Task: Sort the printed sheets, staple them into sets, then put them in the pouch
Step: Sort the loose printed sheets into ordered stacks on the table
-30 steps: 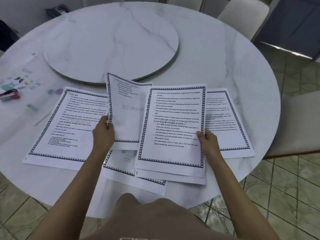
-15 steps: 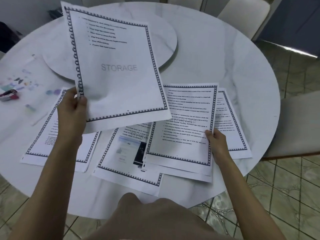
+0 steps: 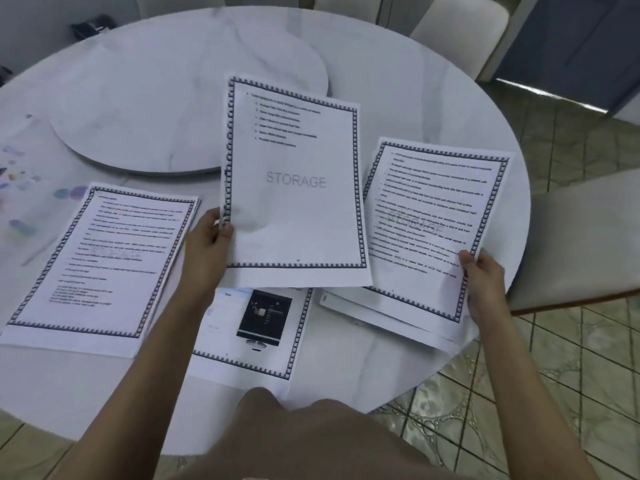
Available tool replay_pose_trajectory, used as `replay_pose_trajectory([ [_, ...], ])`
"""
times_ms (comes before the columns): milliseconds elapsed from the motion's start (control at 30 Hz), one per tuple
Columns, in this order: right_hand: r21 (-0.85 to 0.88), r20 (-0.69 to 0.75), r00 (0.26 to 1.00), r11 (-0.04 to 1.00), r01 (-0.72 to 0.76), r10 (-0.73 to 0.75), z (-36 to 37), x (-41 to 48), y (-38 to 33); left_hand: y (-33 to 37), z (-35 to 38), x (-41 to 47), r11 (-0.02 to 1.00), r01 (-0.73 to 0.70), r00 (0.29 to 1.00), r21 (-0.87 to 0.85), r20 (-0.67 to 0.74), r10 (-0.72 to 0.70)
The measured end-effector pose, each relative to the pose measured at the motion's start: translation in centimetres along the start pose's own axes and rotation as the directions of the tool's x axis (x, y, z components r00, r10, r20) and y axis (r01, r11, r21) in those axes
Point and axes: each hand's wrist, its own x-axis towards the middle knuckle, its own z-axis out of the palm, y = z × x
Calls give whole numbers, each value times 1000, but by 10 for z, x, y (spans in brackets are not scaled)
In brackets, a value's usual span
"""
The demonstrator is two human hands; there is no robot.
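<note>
The left hand is pinching the STORAGE sheet at its left edge, thumb on top, holding it above the table. The right hand is gripping a sheet bundle near its lower right corner. The raised page is hiding part of a picture sheet, and the small print is blurring beyond reading.

The desk is round with a white marbled top. A raised round disc of the same marble sits on it, beyond the left fingers. To the left of those fingers, a stack of bordered printed sheets lies flat. Nearer than both sets of fingers, between the left ones and the right fingers, lies a bordered sheet with a dark picture. Far left of the left fingers is a blurred item with coloured blots; its type cannot be determined.
</note>
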Motion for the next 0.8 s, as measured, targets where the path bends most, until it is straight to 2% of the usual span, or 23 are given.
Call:
replay_pose_trajectory([
  [333,80,-219,976,997,3,15,-90,28,-25,-20,67,-3,989,129,989,68,58,-133],
  [500,74,-225,974,997,9,8,-113,39,-29,-34,91,-6,981,176,981,80,71,-182],
  [800,97,-177,984,995,-6,23,-107,58,-32,-47,104,-6,959,239,965,153,75,-252],
])
